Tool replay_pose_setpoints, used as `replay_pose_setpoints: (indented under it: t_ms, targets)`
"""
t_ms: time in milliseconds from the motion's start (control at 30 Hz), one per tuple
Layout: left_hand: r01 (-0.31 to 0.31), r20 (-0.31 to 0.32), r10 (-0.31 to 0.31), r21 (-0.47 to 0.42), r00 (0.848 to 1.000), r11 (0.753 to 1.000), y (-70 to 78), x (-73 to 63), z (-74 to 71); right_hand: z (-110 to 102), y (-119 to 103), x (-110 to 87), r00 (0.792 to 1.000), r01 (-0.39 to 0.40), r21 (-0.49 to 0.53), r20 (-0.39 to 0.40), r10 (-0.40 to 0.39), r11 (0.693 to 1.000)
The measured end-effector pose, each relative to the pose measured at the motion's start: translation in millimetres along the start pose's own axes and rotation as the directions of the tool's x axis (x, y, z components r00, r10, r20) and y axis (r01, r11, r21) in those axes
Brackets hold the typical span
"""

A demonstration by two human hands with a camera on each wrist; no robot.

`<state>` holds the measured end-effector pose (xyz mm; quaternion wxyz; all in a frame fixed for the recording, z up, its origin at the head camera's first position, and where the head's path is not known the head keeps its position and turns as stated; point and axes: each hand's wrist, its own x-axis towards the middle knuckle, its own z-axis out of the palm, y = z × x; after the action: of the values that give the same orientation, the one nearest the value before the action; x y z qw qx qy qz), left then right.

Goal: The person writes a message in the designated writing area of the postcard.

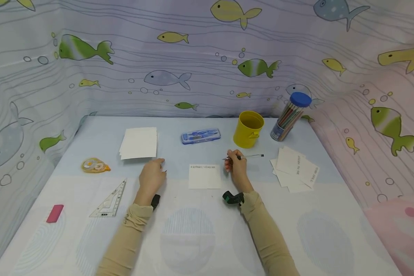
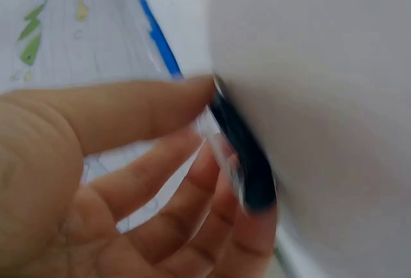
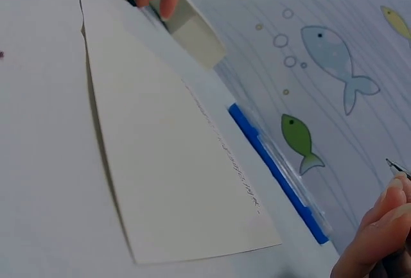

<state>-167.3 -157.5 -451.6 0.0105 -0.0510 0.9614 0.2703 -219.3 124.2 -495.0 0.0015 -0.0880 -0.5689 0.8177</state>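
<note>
My right hand grips a clear-barrelled pen just right of a white card. One line of handwriting runs along the card's far edge; in the right wrist view the card lies flat, with the pen tip off to its right. My left hand is above the table to the left of the card, near a stack of blank cards. Up close in the left wrist view, its thumb and fingers pinch a small dark pen cap, blurred.
At the back are a blue pencil case, a yellow bucket and a tub of pencils. Several written cards overlap at right. Correction tape, a set square and a pink eraser lie left.
</note>
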Motion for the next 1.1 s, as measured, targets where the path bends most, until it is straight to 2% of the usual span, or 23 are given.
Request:
replay_pose_setpoints:
  t_ms: [200, 500, 767, 967, 1100]
  targets:
    - [0.043, 0.063, -0.046, 0.051, 0.997, 0.998, -2.3, -4.7, -9.6, 2, -2, 0.1, 1.000, -0.004, -0.003, 0.000, 0.004, 1.000]
    - [0.043, 0.087, -0.044, 0.015, 0.995, 0.999, -2.9, 1.1, -12.5, 1, -4, 2.1, 1.000, 0.010, -0.016, 0.001, -0.010, 1.000]
    - [-0.063, 0.044, 0.069, -0.128, 0.997, 0.990, -3.0, 4.0, -2.8, 0, -1, 1.9, 1.000, 0.007, -0.007, -0.006, -0.007, 1.000]
    - [-0.147, 0.024, 0.158, -0.254, 0.987, 0.956, 0.4, 7.6, 4.5, 0, 0, 2.9, 0.999, 0.050, 0.033, -0.007, -0.049, 0.998]
    - [-0.185, 0.018, 0.201, -0.322, 0.979, 0.929, 2.5, 9.8, 3.2, 1, 2, 2.5, 0.999, 0.053, 0.039, -0.010, -0.053, 0.998]
